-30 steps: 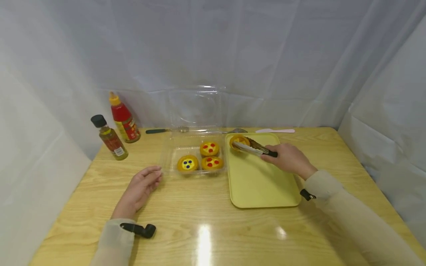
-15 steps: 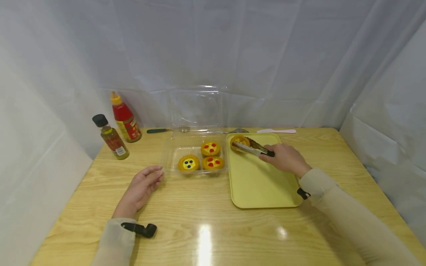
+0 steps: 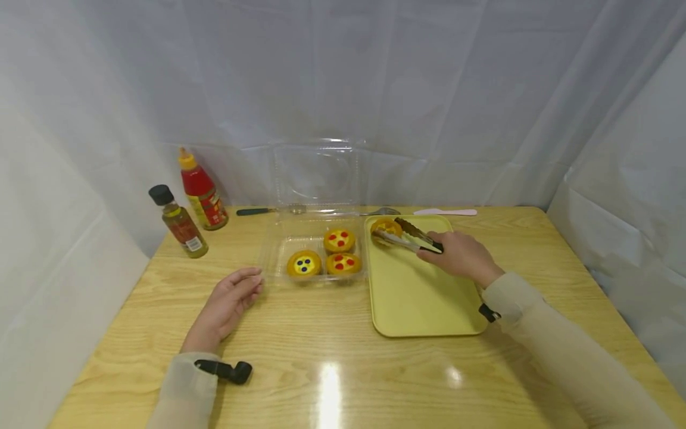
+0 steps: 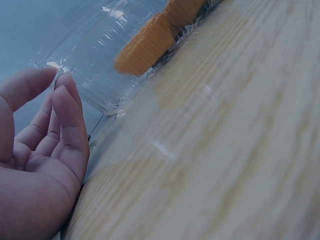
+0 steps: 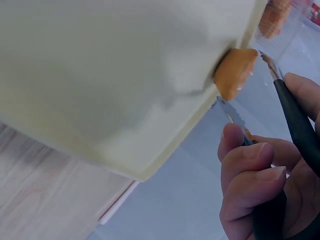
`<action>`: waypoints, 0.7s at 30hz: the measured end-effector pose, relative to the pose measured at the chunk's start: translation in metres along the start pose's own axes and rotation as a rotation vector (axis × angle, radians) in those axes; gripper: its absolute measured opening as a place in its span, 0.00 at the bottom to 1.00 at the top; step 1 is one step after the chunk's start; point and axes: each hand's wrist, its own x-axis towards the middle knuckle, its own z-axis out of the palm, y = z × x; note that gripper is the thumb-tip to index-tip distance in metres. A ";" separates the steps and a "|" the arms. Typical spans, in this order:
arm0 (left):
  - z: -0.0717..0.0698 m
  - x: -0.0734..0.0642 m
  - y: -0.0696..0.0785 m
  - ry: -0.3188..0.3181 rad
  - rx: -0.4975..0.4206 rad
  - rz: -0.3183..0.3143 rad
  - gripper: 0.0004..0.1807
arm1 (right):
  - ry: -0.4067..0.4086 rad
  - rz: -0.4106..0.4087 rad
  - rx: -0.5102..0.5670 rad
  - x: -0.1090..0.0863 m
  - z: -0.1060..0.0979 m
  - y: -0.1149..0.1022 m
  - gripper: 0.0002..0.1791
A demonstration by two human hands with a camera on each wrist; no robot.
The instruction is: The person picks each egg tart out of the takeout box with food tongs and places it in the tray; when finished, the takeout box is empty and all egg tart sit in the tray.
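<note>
My right hand (image 3: 458,255) holds metal tongs (image 3: 409,243) with black handles over the far left of the yellow tray (image 3: 423,298). Spread apart, the tongs' tips stand at both sides of an egg tart (image 3: 386,228), which sits on the tray. In the right wrist view my fingers curl round the handles (image 5: 296,117), and the tart (image 5: 235,74) lies at the tray's edge. My left hand (image 3: 227,304) pinches the rim of the clear plastic container (image 4: 97,97) at its near left corner. Inside the container are one blue-dotted tart (image 3: 303,265) and two red-dotted tarts (image 3: 339,240).
The container's clear lid (image 3: 316,176) stands raised behind it. A sauce bottle (image 3: 200,190) with a yellow cap and a black-capped bottle (image 3: 179,223) stand at the left. Along the back edge lie a green-handled utensil (image 3: 254,211), a fork (image 3: 382,211) and a pink knife (image 3: 445,211).
The tongs have spread wider, and their tips have come away from the tart on the tray. The left hand stays at the container's corner.
</note>
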 end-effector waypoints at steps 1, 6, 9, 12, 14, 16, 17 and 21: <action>0.000 0.000 0.000 -0.001 0.001 0.001 0.08 | 0.007 0.003 0.005 -0.001 -0.001 -0.001 0.48; 0.000 0.000 -0.001 0.005 0.014 -0.003 0.08 | 0.060 -0.004 0.017 -0.009 -0.005 -0.004 0.50; 0.000 0.000 0.000 0.007 0.020 -0.011 0.10 | 0.081 -0.013 0.033 -0.014 -0.005 -0.006 0.50; 0.000 0.000 0.000 0.009 0.019 -0.014 0.10 | 0.105 -0.026 0.060 -0.019 -0.003 -0.010 0.50; 0.000 0.000 0.000 0.009 0.015 -0.015 0.09 | 0.125 -0.034 0.076 -0.022 -0.001 -0.013 0.49; 0.000 0.000 0.000 0.008 0.012 -0.014 0.09 | 0.146 -0.047 0.088 -0.025 0.001 -0.017 0.46; 0.000 0.000 0.000 0.010 0.011 -0.014 0.09 | 0.156 -0.056 0.091 -0.027 0.002 -0.020 0.45; 0.000 0.001 -0.001 0.011 0.008 -0.014 0.09 | 0.179 -0.089 0.098 -0.032 0.006 -0.030 0.39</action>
